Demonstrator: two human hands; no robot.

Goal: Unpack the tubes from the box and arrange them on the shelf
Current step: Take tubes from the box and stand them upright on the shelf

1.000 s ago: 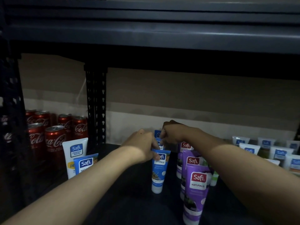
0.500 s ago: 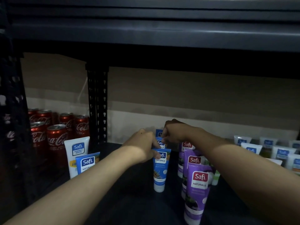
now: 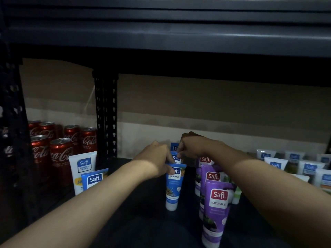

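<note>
**Both hands on the blue tube row, mid-shelf**

The left hand point(image 3: 157, 158) is closed, with its fingertips pinching the top edge of the front blue tube point(image 3: 173, 187), which stands cap-down on the dark shelf point(image 3: 143, 221). The right hand point(image 3: 195, 145) is curled over the second blue tube point(image 3: 176, 158) directly behind it; its fingers meet at that tube's top edge. A third blue tube point(image 3: 174, 146) shows between the two hands, further back.

Just right of this row stands a row of purple tubes point(image 3: 215, 212), under the right forearm. White tubes point(image 3: 275, 162) stand well apart to the far right. Left of the left forearm stand a white tube point(image 3: 82, 169) and a blue tube point(image 3: 94, 179), with red cans point(image 3: 59, 156) behind them, beside a perforated post point(image 3: 105, 119).
</note>
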